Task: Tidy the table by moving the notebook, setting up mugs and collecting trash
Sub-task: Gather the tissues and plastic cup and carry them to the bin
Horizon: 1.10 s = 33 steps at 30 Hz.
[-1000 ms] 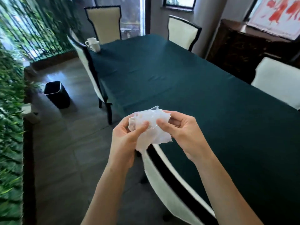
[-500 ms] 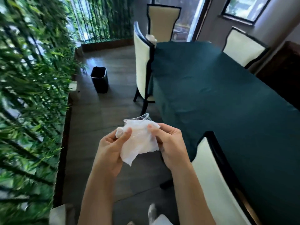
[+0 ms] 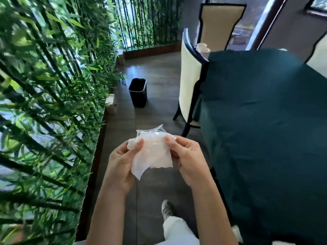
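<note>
A bundle of trash (image 3: 152, 151), white crumpled tissue together with a clear plastic wrapper, is held over the floor in front of me. My left hand (image 3: 122, 163) pinches its left side and my right hand (image 3: 187, 158) grips its right side. A black waste bin (image 3: 138, 92) stands on the dark floor ahead, beyond the trash. White mugs (image 3: 203, 47) sit at the far left corner of the table with the dark green cloth (image 3: 261, 121), partly hidden behind a chair back. No notebook is in view.
A cream chair with a dark frame (image 3: 190, 82) stands at the table's left side, another (image 3: 221, 23) at the far end. A bamboo screen (image 3: 46, 103) lines the left. My foot (image 3: 167, 209) is on the floor strip between screen and table.
The view has swung left, away from the table and towards the floor strip. The bin is now ahead and nearer. Both hands keep hold of the trash.
</note>
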Tool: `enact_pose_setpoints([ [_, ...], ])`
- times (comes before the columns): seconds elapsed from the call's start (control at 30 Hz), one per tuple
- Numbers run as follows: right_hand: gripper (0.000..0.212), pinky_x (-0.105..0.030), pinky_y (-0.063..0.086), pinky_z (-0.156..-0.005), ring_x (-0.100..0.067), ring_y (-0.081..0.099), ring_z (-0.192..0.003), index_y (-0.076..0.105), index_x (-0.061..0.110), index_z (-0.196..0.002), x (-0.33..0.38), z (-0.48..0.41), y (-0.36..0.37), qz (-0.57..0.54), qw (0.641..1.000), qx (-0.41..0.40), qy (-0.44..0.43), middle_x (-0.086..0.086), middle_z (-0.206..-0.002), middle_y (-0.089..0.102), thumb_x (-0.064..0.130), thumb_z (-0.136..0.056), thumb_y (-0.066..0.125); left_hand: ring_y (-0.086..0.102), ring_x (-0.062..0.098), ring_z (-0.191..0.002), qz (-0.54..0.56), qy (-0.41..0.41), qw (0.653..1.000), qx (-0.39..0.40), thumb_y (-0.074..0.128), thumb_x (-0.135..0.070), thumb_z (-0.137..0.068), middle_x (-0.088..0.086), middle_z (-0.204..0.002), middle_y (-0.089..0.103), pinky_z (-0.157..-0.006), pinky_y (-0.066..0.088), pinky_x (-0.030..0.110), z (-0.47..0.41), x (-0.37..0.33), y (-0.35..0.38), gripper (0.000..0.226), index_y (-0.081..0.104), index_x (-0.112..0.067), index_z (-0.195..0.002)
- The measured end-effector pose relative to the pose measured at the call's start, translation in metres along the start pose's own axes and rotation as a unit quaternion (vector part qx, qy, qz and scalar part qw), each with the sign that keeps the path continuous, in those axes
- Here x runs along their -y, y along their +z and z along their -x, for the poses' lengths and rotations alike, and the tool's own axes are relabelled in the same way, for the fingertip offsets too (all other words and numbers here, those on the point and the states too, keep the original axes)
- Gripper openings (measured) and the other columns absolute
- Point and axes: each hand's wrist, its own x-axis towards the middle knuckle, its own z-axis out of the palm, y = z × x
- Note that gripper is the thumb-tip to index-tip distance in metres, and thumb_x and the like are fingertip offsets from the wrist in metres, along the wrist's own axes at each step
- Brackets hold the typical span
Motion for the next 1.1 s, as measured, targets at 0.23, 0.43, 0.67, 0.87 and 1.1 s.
enact_pose_setpoints([
  [0.23,0.028,-0.03,0.063,-0.066,-0.021,0.079,-0.088,0.083,0.011,-0.109,0.055,-0.116,-0.011,-0.034,0.999,0.006,-0.005,-0.013,-0.103,0.083,0.028,-0.087,0.075,0.08,0.03,-0.097,-0.004,0.016,0.999,0.041,0.083,-0.027,-0.081,0.022,-0.113,0.081,-0.073,0.066,0.037,-0.107,-0.037,0.043,0.033,0.083,-0.006,-0.107],
  [0.43,0.032,-0.029,0.062,-0.065,-0.018,0.078,-0.086,0.082,0.01,-0.111,0.066,-0.191,-0.004,-0.057,0.998,0.023,0.027,-0.012,-0.102,0.082,0.029,-0.086,0.075,0.081,0.027,-0.094,0.008,0.025,0.999,0.032,0.1,-0.04,-0.064,0.018,-0.108,0.083,-0.073,0.066,0.036,-0.176,-0.059,0.045,0.053,0.084,-0.008,-0.102],
  [0.67,0.032,-0.029,0.062,-0.064,-0.016,0.077,-0.08,0.083,0.01,-0.107,0.069,-0.31,0.028,-0.071,0.997,0.005,0.028,-0.008,-0.095,0.082,0.029,-0.083,0.076,0.081,0.029,-0.092,0.039,0.034,0.999,0.008,0.094,-0.038,-0.069,0.02,-0.105,0.083,-0.072,0.066,0.038,-0.29,-0.095,0.035,0.045,0.085,-0.005,-0.098],
  [0.87,0.027,-0.028,0.06,-0.057,-0.014,0.076,-0.07,0.085,0.014,-0.097,0.09,-0.428,0.082,-0.049,0.998,-0.025,0.017,-0.004,-0.084,0.081,0.033,-0.08,0.076,0.08,0.023,-0.083,0.033,0.05,0.998,0.003,0.067,-0.025,-0.088,0.011,-0.093,0.083,-0.063,0.065,0.037,-0.405,-0.156,0.02,0.023,0.086,-0.012,-0.085],
  [1.1,0.031,-0.029,0.061,-0.058,-0.014,0.074,-0.069,0.084,0.01,-0.101,0.109,-0.532,0.134,-0.044,0.998,-0.034,0.002,-0.005,-0.083,0.08,0.032,-0.082,0.075,0.081,0.024,-0.084,0.016,0.063,0.998,0.009,0.068,-0.027,-0.089,0.013,-0.096,0.084,-0.068,0.066,0.037,-0.511,-0.221,0.004,0.025,0.086,-0.01,-0.091],
])
